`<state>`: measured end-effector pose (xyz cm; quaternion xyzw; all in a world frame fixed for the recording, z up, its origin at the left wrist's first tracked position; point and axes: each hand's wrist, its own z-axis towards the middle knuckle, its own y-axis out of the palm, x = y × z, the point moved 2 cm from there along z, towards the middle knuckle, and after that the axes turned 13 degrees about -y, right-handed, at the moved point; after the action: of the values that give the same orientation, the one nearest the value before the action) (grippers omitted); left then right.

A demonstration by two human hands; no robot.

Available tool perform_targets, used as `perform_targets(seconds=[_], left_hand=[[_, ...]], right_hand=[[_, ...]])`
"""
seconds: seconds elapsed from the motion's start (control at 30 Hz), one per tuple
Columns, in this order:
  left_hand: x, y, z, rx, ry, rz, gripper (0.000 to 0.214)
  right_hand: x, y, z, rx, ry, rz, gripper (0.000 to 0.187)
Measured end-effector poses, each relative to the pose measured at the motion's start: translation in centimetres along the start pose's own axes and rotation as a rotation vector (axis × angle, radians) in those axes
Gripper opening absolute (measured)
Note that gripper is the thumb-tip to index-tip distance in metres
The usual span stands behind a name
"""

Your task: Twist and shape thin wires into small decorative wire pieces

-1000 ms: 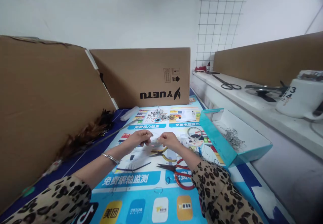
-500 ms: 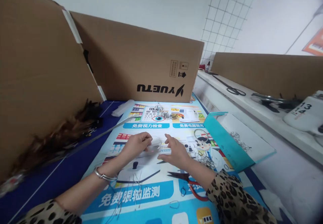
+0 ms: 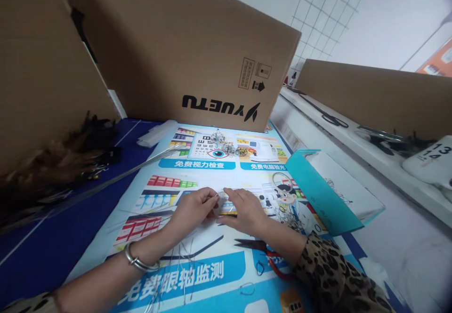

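While the left hand (image 3: 198,205) pinches wire (image 3: 218,194), the right hand (image 3: 245,212), fingers parted, has room before the teal box's edge (image 3: 328,188).

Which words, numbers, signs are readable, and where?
"YUETU", upside down: cardboard panel
Arrow: same panel
"免费视力检查": sheet
"免费电脑验光": sheet
"免费眼轴监测": sheet
"E" symbols: sheet
"13 14": mug
Small print, orange poster: too blurred

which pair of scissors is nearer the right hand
The red-handled scissors, on the printed sheet close to the right hand; the dark-handled scissors lie farther off, on the white ledge.
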<state>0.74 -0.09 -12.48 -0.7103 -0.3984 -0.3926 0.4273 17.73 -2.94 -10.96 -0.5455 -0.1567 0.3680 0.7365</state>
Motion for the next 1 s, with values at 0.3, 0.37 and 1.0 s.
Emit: perform_targets(seconds=[0.3, 0.37, 1.0], left_hand=[[-0.07, -0.12, -0.05, -0.036, -0.018, -0.068, 0.031], [0.00, -0.17, -0.09, -0.046, -0.026, -0.078, 0.031], [-0.23, 0.17, -0.31, -0.143, -0.012, -0.126, 0.029]], right_hand=[[0.19, -0.45, -0.28, 0.036, -0.036, 0.002, 0.067], [0.23, -0.44, -0.29, 0.046, -0.045, 0.007, 0.066], [0.23, -0.37, -0.29, 0.046, -0.048, 0.047, 0.058]])
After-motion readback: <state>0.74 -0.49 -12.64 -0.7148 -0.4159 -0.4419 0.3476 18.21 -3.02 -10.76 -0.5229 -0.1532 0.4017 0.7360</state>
